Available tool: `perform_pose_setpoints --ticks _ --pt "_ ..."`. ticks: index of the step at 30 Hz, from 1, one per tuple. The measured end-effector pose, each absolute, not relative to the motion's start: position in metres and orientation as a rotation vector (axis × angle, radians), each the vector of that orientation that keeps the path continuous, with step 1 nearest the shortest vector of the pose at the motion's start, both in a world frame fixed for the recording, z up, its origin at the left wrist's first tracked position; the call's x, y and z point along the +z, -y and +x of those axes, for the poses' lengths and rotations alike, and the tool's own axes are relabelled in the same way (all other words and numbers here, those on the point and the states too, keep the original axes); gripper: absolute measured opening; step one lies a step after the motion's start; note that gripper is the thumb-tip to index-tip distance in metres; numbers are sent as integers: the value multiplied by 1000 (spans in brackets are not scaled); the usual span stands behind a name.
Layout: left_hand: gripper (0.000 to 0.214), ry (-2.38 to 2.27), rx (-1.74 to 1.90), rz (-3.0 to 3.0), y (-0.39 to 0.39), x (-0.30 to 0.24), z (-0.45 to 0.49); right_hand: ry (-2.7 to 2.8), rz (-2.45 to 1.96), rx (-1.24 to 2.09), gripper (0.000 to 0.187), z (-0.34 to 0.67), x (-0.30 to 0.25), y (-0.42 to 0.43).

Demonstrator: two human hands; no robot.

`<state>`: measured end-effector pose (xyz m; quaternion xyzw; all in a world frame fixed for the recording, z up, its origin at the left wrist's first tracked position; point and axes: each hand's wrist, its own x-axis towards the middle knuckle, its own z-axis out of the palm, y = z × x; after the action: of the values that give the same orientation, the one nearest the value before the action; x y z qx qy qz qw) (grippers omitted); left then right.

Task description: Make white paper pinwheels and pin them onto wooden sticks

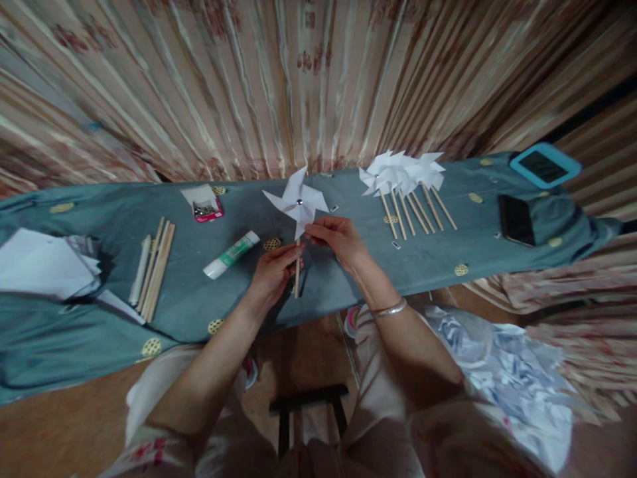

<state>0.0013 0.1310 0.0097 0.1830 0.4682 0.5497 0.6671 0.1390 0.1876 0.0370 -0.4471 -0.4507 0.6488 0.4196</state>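
A white paper pinwheel with a shiny metal pin at its centre is held upright over the table. My left hand is closed around its wooden stick. With thumb and fingers, my right hand pinches the lower paper blade. To the left lies a green and white glue stick. Behind it is a small open red box with metal pins inside. Several other pinwheels lie in an overlapping row at the right.
Loose wooden sticks and white paper pieces lie on the left of the cloth-covered table. A black phone and a blue-framed tablet lie at the right. Crumpled plastic sits below; a curtain hangs behind.
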Motion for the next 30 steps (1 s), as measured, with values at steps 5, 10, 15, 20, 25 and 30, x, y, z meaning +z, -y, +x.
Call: perform_pose_setpoints --ticks 5,10,15,20,25,30 --pt "31 -1048 1241 394 -130 8 1 1156 -1114 1634 36 135 37 -185" --pt "28 -1028 1248 390 -130 8 2 1189 -1126 1625 37 131 37 -184" --pt "25 -1031 1235 385 -130 9 2 1202 -1116 1634 39 129 37 -184" --pt "26 -1032 1222 415 -130 8 2 1271 -1110 1589 42 129 34 -185" --pt "27 -1043 1246 395 -130 11 1 1397 -1132 1490 45 132 31 -184" --pt "29 -1043 1308 343 -132 18 -3 1498 -1185 1395 54 136 31 -179"
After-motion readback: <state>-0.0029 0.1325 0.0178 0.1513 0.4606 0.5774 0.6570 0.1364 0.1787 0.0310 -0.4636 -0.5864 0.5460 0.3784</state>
